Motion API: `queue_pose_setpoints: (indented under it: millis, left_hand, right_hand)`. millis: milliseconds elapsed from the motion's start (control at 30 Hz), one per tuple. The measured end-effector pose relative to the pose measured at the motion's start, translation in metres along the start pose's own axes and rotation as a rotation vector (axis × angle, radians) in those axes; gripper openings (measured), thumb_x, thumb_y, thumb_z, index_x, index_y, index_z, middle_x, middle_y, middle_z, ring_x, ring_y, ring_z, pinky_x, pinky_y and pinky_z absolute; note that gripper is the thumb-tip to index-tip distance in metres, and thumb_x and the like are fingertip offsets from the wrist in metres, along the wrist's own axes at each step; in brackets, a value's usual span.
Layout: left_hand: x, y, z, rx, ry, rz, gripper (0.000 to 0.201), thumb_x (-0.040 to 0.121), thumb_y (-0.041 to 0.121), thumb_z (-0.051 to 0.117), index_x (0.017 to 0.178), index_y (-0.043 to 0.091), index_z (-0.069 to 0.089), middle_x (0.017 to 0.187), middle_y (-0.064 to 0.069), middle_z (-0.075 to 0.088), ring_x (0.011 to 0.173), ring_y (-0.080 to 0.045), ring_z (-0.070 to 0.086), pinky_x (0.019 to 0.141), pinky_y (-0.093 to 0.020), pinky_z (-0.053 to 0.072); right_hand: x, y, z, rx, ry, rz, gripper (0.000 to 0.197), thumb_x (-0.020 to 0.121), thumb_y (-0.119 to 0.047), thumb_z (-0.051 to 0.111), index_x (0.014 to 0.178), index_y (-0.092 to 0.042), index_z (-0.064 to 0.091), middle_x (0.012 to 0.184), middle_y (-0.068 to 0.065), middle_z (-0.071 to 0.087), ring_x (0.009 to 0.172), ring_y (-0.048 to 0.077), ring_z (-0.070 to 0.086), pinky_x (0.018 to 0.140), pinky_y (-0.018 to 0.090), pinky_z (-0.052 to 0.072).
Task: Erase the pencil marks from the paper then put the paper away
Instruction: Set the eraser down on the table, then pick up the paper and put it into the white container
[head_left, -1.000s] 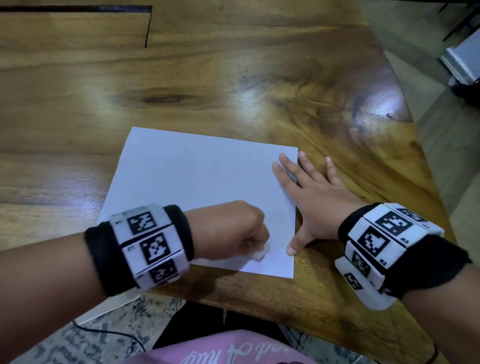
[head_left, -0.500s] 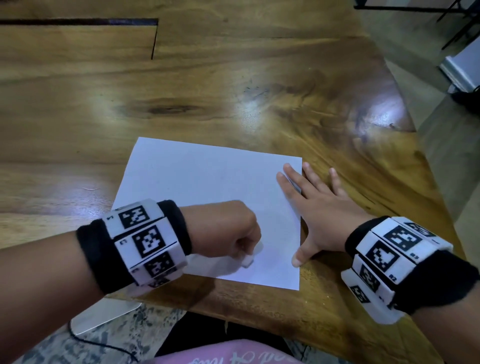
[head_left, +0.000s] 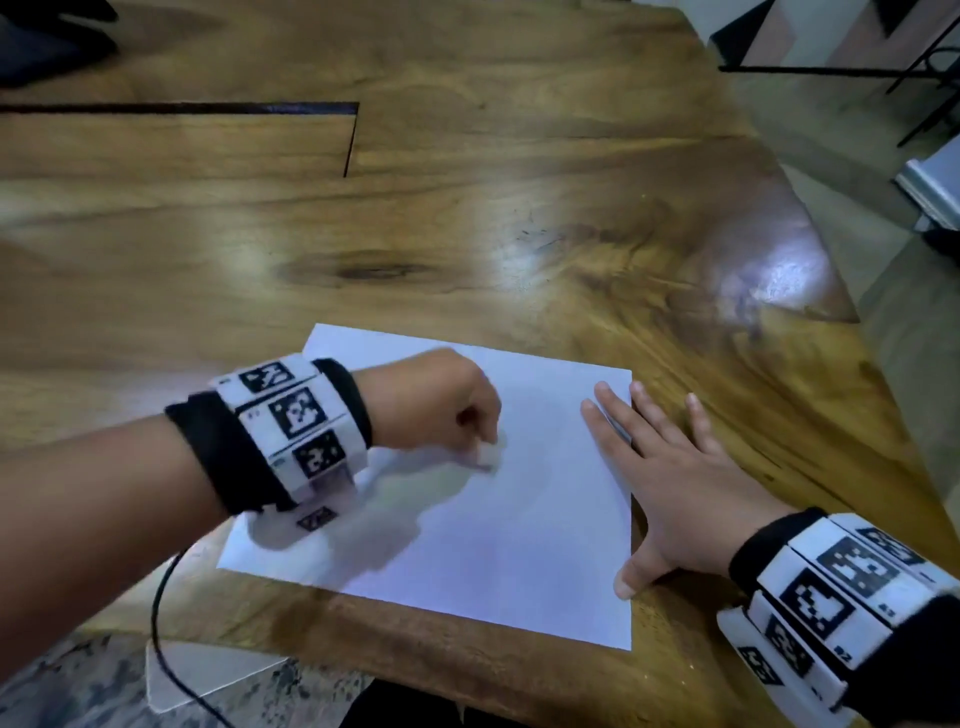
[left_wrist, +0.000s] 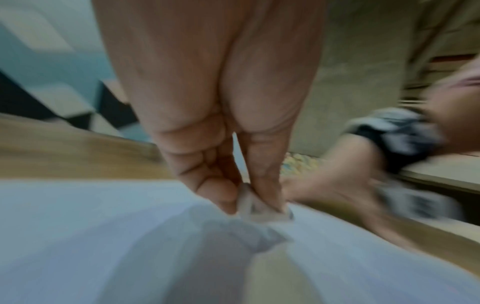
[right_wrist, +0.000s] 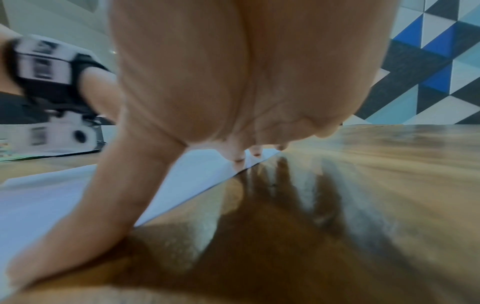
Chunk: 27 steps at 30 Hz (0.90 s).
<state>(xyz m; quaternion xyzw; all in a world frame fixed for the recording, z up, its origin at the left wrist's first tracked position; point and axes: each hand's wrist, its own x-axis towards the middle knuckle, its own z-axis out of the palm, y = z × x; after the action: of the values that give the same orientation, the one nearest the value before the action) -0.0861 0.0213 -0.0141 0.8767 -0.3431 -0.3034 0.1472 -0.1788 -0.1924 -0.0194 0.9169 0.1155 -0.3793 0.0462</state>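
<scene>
A white sheet of paper (head_left: 519, 519) (left_wrist: 78, 236) (right_wrist: 39, 205) lies flat near the front edge of the wooden table (head_left: 467, 234). My left hand (head_left: 441, 405) (left_wrist: 233, 174) pinches a small white eraser (head_left: 485, 457) (left_wrist: 255, 207) and presses it on the middle of the sheet. My right hand (head_left: 670, 483) (right_wrist: 207, 102) lies flat with spread straight fingers on the paper's right edge, thumb at the near side. Any pencil marks are too faint to see.
A dark seam (head_left: 176, 108) cuts across the far left of the table. The table's right corner (head_left: 810, 280) drops to the floor, where a white object (head_left: 930, 187) stands. A black cable (head_left: 161, 623) hangs below the front edge on the left.
My left hand has carried the eraser from the paper's near edge up and away toward its middle. The right hand stays pressed on the paper's right edge.
</scene>
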Motion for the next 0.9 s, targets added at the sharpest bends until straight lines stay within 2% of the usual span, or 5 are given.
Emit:
queue_pose_setpoints:
  millis: [167,533,667,767,900]
  left_hand:
    - [0.051,-0.033,-0.065,0.014,0.377,-0.187,0.019,0.073,0.007,0.066,0.092,0.011,0.068,0.069,0.002,0.055,0.072,-0.016,0.050,0.050,-0.013,0.032]
    - [0.084,-0.049,-0.070,0.013,0.374,-0.266,0.029,0.085,0.021,0.060,0.112,0.013,0.063,0.117,-0.011,0.063,0.103,-0.026,0.057,0.074,-0.023,0.036]
    - [0.055,-0.051,-0.071,-0.050,0.486,-0.337,0.035,0.085,0.012,0.056,0.120,0.012,0.057,0.125,-0.014,0.056,0.112,-0.028,0.052,0.086,-0.028,0.038]
    - [0.017,-0.050,-0.052,-0.048,0.515,-0.359,0.039,0.081,0.008,0.056,0.119,0.017,0.059,0.116,-0.020,0.057,0.105,-0.035,0.053,0.091,-0.033,0.041]
    - [-0.035,-0.047,-0.002,-0.030,0.504,-0.412,0.049,0.073,0.007,0.066,0.120,0.014,0.057,0.120,-0.024,0.052,0.105,-0.039,0.050,0.094,-0.039,0.039]
  right_hand:
    - [0.000,-0.001,0.000,0.000,0.015,-0.001,0.145,0.054,-0.068,0.071,0.128,-0.022,-0.044,0.139,-0.006,-0.051,0.128,0.019,-0.047,0.108,0.052,-0.026]
    - [-0.004,0.000,-0.004,0.124,0.130,-0.044,0.129,0.062,-0.072,0.062,0.140,-0.028,-0.030,0.146,-0.013,-0.039,0.132,0.010,-0.041,0.109,0.044,-0.027]
    - [0.004,-0.001,-0.020,0.347,0.352,0.012,0.081,0.077,-0.063,0.058,0.142,-0.027,0.024,0.149,-0.012,0.017,0.139,0.010,0.011,0.115,0.026,0.007]
    - [0.016,-0.001,-0.028,0.406,0.413,0.101,0.081,0.079,-0.054,0.063,0.141,-0.019,0.025,0.139,-0.006,0.027,0.129,0.014,0.023,0.108,0.026,0.025]
    - [0.024,-0.004,-0.034,0.389,0.378,0.189,0.089,0.072,-0.048,0.073,0.140,-0.014,0.026,0.135,-0.002,0.027,0.127,0.017,0.025,0.105,0.026,0.029]
